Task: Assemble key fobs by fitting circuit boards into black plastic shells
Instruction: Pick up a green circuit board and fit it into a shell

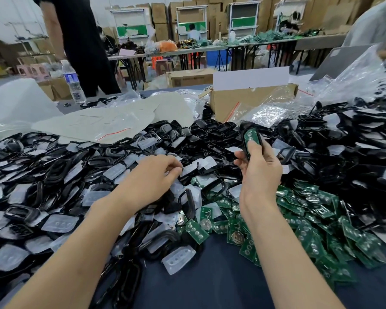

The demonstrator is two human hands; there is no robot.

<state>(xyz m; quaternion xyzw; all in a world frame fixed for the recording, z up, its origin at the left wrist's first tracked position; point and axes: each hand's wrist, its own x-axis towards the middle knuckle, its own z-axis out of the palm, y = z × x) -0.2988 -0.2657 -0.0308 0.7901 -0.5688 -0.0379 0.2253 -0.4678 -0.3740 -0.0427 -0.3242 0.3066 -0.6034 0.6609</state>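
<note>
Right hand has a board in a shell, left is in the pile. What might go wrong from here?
1. The right hand holds the shell alone, thumb on the board; it may seat crooked or slip out.
2. The left hand reaches into tangled shells and clear pads; it may lift two parts or the wrong one.
</note>
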